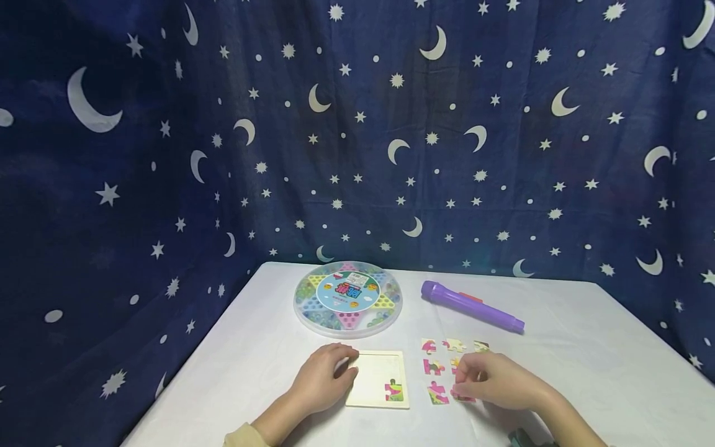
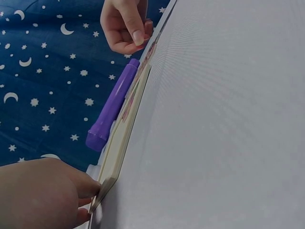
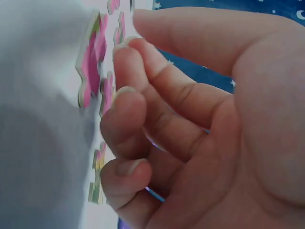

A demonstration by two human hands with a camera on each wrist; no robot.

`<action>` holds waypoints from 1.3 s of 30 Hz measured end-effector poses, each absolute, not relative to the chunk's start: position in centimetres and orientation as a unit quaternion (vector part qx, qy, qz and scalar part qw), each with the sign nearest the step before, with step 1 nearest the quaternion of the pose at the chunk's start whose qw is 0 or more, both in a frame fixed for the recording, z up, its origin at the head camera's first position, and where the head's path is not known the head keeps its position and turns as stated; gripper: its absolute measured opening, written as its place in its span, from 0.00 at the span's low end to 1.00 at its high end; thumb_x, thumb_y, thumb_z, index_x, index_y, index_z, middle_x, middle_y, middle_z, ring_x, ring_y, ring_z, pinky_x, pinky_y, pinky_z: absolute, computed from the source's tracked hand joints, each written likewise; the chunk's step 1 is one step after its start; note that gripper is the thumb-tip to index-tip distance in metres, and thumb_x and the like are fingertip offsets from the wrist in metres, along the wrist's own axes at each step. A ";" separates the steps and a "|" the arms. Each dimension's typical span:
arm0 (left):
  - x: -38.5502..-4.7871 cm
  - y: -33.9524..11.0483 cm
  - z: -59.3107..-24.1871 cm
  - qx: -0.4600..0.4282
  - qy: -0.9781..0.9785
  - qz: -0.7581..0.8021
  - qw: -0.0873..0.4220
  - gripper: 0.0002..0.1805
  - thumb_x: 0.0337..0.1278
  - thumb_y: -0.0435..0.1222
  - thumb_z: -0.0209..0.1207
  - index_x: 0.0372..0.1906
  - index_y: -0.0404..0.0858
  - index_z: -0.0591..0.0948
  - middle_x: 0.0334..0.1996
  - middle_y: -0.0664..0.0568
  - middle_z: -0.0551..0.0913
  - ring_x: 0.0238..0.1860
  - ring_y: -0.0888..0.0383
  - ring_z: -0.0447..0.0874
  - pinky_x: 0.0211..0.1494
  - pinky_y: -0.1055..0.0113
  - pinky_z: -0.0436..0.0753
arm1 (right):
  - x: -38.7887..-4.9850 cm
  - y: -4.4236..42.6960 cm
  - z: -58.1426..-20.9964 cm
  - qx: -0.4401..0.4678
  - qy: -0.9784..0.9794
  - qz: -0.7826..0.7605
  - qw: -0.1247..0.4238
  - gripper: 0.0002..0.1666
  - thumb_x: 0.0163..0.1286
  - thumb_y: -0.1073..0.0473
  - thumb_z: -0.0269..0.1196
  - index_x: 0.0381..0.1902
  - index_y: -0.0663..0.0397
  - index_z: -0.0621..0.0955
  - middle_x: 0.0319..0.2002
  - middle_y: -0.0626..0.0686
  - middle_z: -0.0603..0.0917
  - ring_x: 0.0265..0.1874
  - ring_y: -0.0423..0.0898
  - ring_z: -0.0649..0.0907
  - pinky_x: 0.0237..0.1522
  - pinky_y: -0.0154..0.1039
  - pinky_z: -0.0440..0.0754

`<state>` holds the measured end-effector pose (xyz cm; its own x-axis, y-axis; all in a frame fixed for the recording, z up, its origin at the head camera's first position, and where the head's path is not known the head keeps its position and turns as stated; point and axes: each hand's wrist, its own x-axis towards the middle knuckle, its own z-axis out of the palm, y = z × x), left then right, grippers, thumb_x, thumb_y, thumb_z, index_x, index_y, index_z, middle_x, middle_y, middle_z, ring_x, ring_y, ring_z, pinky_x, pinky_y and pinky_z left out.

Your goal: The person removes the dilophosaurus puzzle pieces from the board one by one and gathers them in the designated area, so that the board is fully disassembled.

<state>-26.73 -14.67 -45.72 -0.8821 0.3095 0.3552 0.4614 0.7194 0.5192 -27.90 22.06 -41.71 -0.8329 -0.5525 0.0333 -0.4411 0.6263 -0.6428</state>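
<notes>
A shallow square puzzle tray [image 1: 370, 380] lies flat on the table with one pink-and-green puzzle piece [image 1: 394, 392] in its near right corner. My left hand [image 1: 326, 379] holds the tray's left edge; the left wrist view shows thumb and fingers pinching its corner. To the right lie several loose puzzle pieces [image 1: 437, 393] in rough rows. Over the nearest row hovers my right hand [image 1: 503, 380], fingers loosely bent and partly covering pieces. In the right wrist view a gap parts thumb from fingers, nothing visible between them, with a pink piece [image 3: 93, 59] just beyond the fingertips.
Behind the tray sits a round, clear-lidded Chinese checkers set [image 1: 347, 326]. A purple toy microphone [image 1: 472, 306] lies at the back right of the white table [image 1: 234, 379]. Dark blue cloth [image 1: 368, 167] with moons and stars hangs around the back and sides.
</notes>
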 end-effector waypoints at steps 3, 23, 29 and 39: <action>-26.7 -14.8 -45.5 -0.207 -0.920 -0.309 0.122 0.15 0.65 0.41 0.65 0.53 0.41 0.86 0.55 0.51 0.85 0.63 0.43 0.78 0.64 0.40 0.75 | -28.0 21.4 -41.8 -0.288 0.891 -0.343 0.078 0.08 0.67 0.50 0.72 0.35 0.41 0.81 0.26 0.41 0.81 0.24 0.38 0.76 0.24 0.35 0.74; -26.8 -14.5 -45.9 -0.214 -0.917 -0.310 0.132 0.15 0.65 0.40 0.65 0.53 0.40 0.86 0.54 0.51 0.86 0.62 0.44 0.79 0.64 0.41 0.76 | -27.9 15.8 -41.3 -0.330 0.866 -0.371 0.064 0.08 0.69 0.55 0.69 0.44 0.47 0.85 0.30 0.41 0.81 0.20 0.37 0.78 0.25 0.35 0.78; -26.8 -14.5 -45.9 -0.216 -0.915 -0.313 0.131 0.15 0.65 0.41 0.65 0.54 0.40 0.86 0.54 0.51 0.86 0.63 0.44 0.79 0.64 0.41 0.76 | -27.9 14.4 -41.2 -0.335 0.870 -0.355 0.063 0.09 0.69 0.55 0.69 0.45 0.47 0.85 0.32 0.39 0.82 0.23 0.37 0.79 0.28 0.35 0.79; -26.8 -14.7 -45.9 -0.214 -0.917 -0.311 0.131 0.15 0.65 0.42 0.65 0.53 0.41 0.86 0.54 0.52 0.86 0.63 0.44 0.79 0.64 0.40 0.76 | -27.7 13.2 -41.5 -0.326 0.877 -0.350 0.037 0.08 0.69 0.56 0.69 0.44 0.47 0.85 0.33 0.37 0.81 0.23 0.38 0.77 0.29 0.34 0.77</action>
<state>-26.82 -14.72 -45.94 -0.8739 0.3113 0.3733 0.4741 0.7154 0.5132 -27.70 13.21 -41.45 -0.7840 -0.5990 0.1629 -0.5466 0.5418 -0.6385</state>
